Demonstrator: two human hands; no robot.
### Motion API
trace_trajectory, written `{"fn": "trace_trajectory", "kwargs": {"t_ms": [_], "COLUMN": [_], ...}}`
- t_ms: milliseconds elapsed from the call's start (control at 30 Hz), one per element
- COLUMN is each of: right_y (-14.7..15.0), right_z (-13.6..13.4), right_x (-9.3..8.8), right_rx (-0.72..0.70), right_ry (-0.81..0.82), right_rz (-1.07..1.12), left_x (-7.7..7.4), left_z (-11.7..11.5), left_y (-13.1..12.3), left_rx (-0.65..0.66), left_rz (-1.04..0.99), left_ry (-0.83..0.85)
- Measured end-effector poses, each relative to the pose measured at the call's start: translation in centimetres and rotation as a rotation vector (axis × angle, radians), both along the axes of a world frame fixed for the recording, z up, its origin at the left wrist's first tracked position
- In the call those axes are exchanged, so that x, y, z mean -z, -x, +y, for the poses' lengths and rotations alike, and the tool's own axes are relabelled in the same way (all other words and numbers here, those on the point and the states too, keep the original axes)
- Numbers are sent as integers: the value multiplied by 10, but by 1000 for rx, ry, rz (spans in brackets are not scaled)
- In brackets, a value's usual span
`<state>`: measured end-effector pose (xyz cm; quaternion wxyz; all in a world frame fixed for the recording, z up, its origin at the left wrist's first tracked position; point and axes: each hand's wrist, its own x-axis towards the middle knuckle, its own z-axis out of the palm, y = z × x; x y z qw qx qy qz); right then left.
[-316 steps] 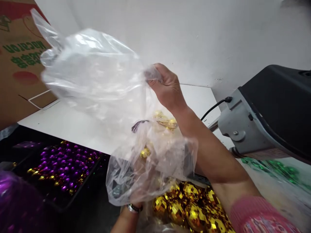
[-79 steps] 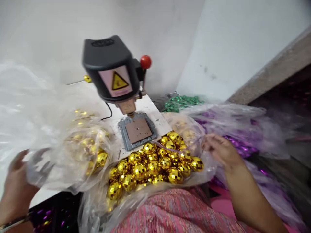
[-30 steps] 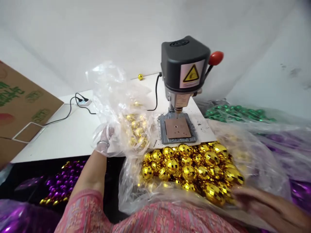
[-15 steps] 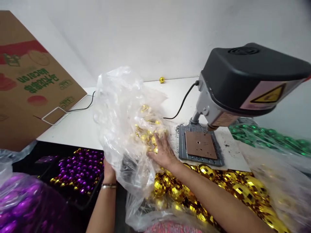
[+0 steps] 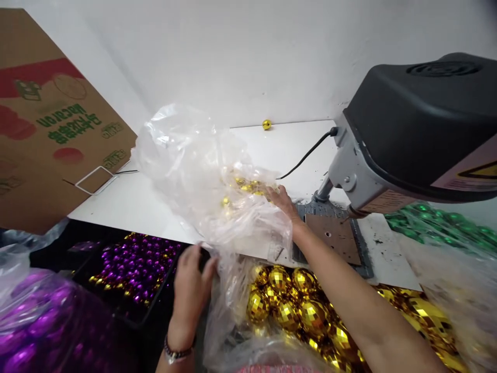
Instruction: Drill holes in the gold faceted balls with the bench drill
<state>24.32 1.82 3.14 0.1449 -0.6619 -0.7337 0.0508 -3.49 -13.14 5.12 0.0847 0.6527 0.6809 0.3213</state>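
Note:
A clear plastic bag (image 5: 182,160) with small gold balls (image 5: 248,185) inside lies crumpled on the white table. My right hand (image 5: 282,201) is at the bag's right edge, its fingers curled on the plastic beside the gold balls. Below the bag's near side, my left hand (image 5: 192,282) is held with thumb and fingers apart, nothing visible in it. A dark gap or object shows between its thumb and fingers; I cannot make out which. Under my right forearm, large faceted gold balls (image 5: 287,311) sit in another open plastic bag (image 5: 225,311).
A bench drill-like machine (image 5: 407,129) with a brown plate (image 5: 334,238) on its base stands at right. Green beads (image 5: 438,223) lie behind it. A cardboard box (image 5: 58,119), a black tray of purple beads (image 5: 134,264) and bagged purple balls (image 5: 42,321) are at left. One gold ball (image 5: 266,124) rests by the wall.
My left hand has come away from the bag's side, down and slightly right, and its fingers have spread. My right hand has moved up and right along the bag, which has flattened and spread rightward.

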Motion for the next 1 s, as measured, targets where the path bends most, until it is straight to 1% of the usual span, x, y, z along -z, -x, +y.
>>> {"fn": "trace_trajectory", "kwargs": {"t_ms": [33, 67, 100, 133, 167, 200, 233, 267, 300, 333, 367, 433, 467, 533, 567, 600, 633, 667, 700, 733, 800, 833, 867, 900, 967, 1000], "right_y": [1, 3, 6, 10, 14, 18, 20, 21, 20, 18, 16, 9, 5, 0, -1, -2, -2, -2, -1, 0, 3, 5, 8, 11, 17, 19], "right_z": [-4, -8, -13, -18, -22, -25, -29, -31, -33, -34, -33, -31, -30, -27, -26, -26, -27, -28, -29, -30, -32, -33, -34, -35, -39, -43], "right_x": [-3, -7, -10, -13, -17, -20, -22, -24, -25, -25, -25, -22, -20, -16, -14, -13, -12, -13, -14, -15, -21, -25, -28, -31, -34, -33], "right_rx": [26, 49, 66, 71, 61, 36, 1, -39, -76, -106, -121, -111, -92, -57, -49, -50, -58, -69, -86, -105, -150, -173, -192, -205, -214, -217], "right_ry": [6, 8, 3, -5, -13, -18, -17, -12, -3, 10, 25, 57, 74, 100, 106, 107, 103, 94, 79, 59, 6, -23, -52, -79, -123, -137], "right_rz": [-9, -21, -36, -51, -66, -79, -91, -100, -106, -109, -111, -109, -106, -93, -83, -71, -57, -42, -26, -8, 29, 46, 63, 78, 102, 110], "left_x": [-16, -34, -53, -71, -87, -100, -109, -114, -113, -108, -99, -75, -62, -40, -33, -29, -29, -32, -37, -44, -56, -59, -58, -55, -40, -31], "left_z": [-1, -2, -2, 0, 4, 10, 19, 29, 40, 52, 62, 76, 79, 77, 74, 70, 66, 63, 61, 61, 68, 74, 80, 88, 102, 108], "left_y": [-1, -5, -13, -25, -39, -54, -68, -80, -89, -93, -92, -78, -66, -41, -30, -21, -17, -16, -18, -24, -44, -55, -66, -76, -90, -92], "left_rx": [-110, -146, -68, 112, 356, 599, 800, 913, 956, 930, 862, 637, 551, 430, 389, 363, 352, 352, 358, 362, 369, 375, 403, 434, 470, 475], "left_rz": [60, 89, 94, 91, 85, 97, 169, 272, 371, 468, 556, 688, 704, 660, 631, 605, 589, 580, 573, 561, 522, 497, 481, 481, 507, 505], "left_ry": [-184, -352, -489, -560, -604, -602, -544, -457, -358, -213, -56, 229, 333, 493, 559, 612, 655, 678, 665, 605, 389, 268, 195, 182, 252, 278]}}
